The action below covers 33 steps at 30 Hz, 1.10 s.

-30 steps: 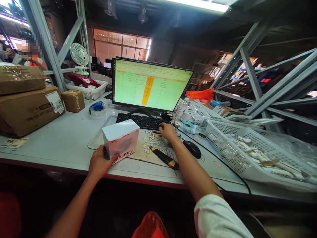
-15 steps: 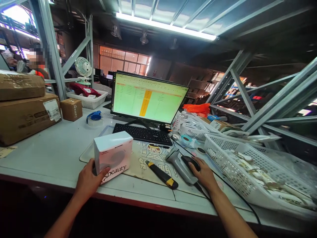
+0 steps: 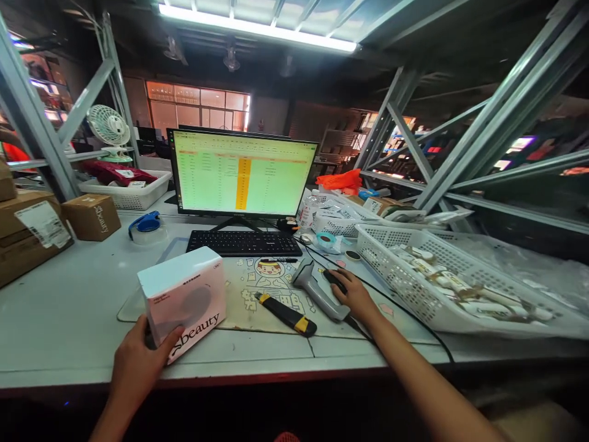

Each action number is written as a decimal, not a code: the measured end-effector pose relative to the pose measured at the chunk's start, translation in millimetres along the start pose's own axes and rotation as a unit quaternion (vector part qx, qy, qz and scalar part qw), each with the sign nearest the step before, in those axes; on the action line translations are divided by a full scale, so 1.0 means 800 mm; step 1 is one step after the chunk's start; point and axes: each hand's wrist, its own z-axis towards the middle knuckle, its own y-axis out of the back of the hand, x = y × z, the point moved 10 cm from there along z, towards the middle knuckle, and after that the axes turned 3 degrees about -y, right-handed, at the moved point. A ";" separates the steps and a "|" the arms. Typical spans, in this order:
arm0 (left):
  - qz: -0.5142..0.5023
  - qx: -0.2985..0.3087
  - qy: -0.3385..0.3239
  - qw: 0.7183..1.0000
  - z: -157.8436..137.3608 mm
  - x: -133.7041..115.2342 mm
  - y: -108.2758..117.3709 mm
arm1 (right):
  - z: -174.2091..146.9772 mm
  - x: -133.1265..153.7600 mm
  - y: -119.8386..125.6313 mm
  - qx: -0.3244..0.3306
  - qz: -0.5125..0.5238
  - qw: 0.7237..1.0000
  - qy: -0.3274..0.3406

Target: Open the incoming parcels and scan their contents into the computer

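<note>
My left hand (image 3: 142, 356) grips the lower left corner of a pink and white cardboard box (image 3: 188, 307) with "beauty" lettering, its thumb across the front face. The box stands upright near the table's front edge. Over a black computer mouse (image 3: 335, 281) rests my right hand (image 3: 356, 298), with its fingers curved around it and partly hiding it. Just left of the mouse lies a grey barcode scanner (image 3: 319, 291). Between box and scanner is a black and yellow utility knife (image 3: 288, 314) on the printed desk mat (image 3: 239, 322).
A keyboard (image 3: 243, 244) sits before a monitor (image 3: 242, 175) showing a spreadsheet. On the right, a white basket (image 3: 396, 288) holds several wrapped items. At left are a tape dispenser (image 3: 147, 228), a small brown box (image 3: 92, 217) and a larger carton (image 3: 32, 230). A cable (image 3: 405, 319) crosses the mat.
The head view has turned right, so most things appear farther left. My left hand still holds the box, and my right hand stays on the mouse.
</note>
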 end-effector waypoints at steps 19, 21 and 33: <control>0.059 0.039 0.016 0.997 0.008 0.020 -0.012 | -0.004 0.013 0.006 0.027 0.009 1.000 -0.001; 0.059 0.028 0.008 0.998 0.006 0.016 -0.010 | -0.004 0.015 0.009 0.018 0.008 1.000 0.002; 0.063 -0.011 -0.029 0.998 0.000 0.004 -0.002 | -0.006 0.003 0.010 0.008 -0.048 0.998 -0.048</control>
